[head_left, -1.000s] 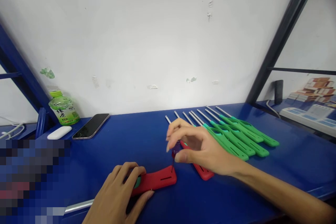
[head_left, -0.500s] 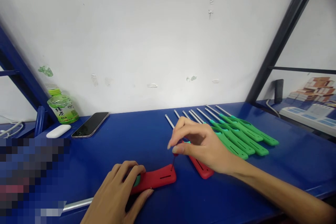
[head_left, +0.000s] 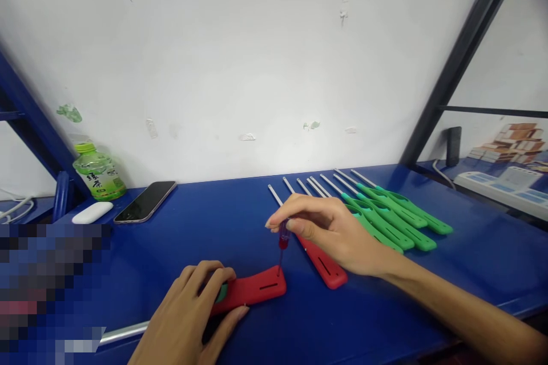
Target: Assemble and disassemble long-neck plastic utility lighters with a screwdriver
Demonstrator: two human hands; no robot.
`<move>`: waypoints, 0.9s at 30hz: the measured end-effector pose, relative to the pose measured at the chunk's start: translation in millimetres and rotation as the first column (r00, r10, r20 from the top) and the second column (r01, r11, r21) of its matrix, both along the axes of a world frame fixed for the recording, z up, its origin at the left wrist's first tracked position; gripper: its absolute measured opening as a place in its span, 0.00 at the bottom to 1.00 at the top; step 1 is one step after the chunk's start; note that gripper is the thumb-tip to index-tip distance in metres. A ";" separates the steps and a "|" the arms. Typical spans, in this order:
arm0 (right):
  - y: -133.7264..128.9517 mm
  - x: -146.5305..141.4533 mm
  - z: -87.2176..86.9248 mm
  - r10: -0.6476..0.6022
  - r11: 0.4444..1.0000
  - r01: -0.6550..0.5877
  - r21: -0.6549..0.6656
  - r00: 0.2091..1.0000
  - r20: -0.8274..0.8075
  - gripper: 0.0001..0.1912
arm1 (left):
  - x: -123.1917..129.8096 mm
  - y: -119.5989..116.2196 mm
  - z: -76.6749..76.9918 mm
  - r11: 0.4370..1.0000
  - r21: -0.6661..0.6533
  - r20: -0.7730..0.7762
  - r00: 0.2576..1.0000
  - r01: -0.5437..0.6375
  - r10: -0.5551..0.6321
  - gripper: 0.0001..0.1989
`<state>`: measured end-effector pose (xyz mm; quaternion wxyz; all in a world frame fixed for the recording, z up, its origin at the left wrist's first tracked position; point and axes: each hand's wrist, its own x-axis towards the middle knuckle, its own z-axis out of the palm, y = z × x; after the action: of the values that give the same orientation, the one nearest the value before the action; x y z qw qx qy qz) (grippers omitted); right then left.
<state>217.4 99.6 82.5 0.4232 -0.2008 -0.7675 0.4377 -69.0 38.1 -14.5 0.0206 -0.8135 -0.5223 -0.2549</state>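
Screwdriver (head_left: 283, 235) leans only slightly from upright in your right hand (head_left: 325, 228), its dark, see-through handle pinched between your thumb and bent fingers, with a red collar just below them. Its thin shaft runs down to the small hole near the butt end of the red stick lighter (head_left: 259, 288), which lies flat on the blue table (head_left: 205, 228) in front of you; how deep the tip sits, you cannot tell from this view. Your left hand (head_left: 184, 311) grips that lighter, fingers curled over its far edge and thumb along the near one, so a bit of green trigger (head_left: 221, 293) shows beneath your fingers and the metal tube (head_left: 126, 332) sticks out to the left. Just beyond your right hand lies a second red lighter (head_left: 325, 265), slotted side up, its upper part hidden by your fingers. Farther right you have several green lighters (head_left: 396, 232) side by side, tubes pointing toward the wall (head_left: 214, 68). Over on your left, a black-screened phone (head_left: 146, 202) lies near a white rounded case (head_left: 93, 213) and a green-capped tea bottle (head_left: 100, 177).
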 end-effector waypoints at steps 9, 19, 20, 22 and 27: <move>-0.4 -2.8 -2.5 -0.042 0.999 0.041 -0.021 0.998 -0.052 0.05 | 2.0 -2.1 3.2 1.000 -0.010 0.009 1.000 -0.005 0.005 0.16; -0.2 -3.0 -5.8 -0.067 0.994 0.071 0.081 0.997 -0.050 0.07 | 2.9 -1.0 3.8 1.000 -0.029 0.020 1.000 -0.006 0.006 0.15; -0.5 -2.7 -5.5 -0.063 0.994 0.067 0.085 0.997 -0.042 0.10 | 3.3 -1.1 4.2 1.000 -0.028 0.020 1.000 -0.006 0.007 0.15; -0.9 -2.3 -5.0 -0.058 0.994 0.061 0.093 0.998 -0.035 0.10 | 4.0 -1.1 4.8 1.000 -0.026 0.022 1.000 0.000 0.001 0.15; -0.4 -2.2 -5.1 -0.088 0.990 0.094 0.110 0.995 -0.056 0.02 | 3.9 -0.9 3.7 1.000 -0.012 0.015 1.000 0.005 -0.004 0.14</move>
<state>215.2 99.2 77.5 0.4728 -0.2004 -0.7698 0.3790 -65.1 37.2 -10.9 0.0116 -0.8129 -0.5221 -0.2578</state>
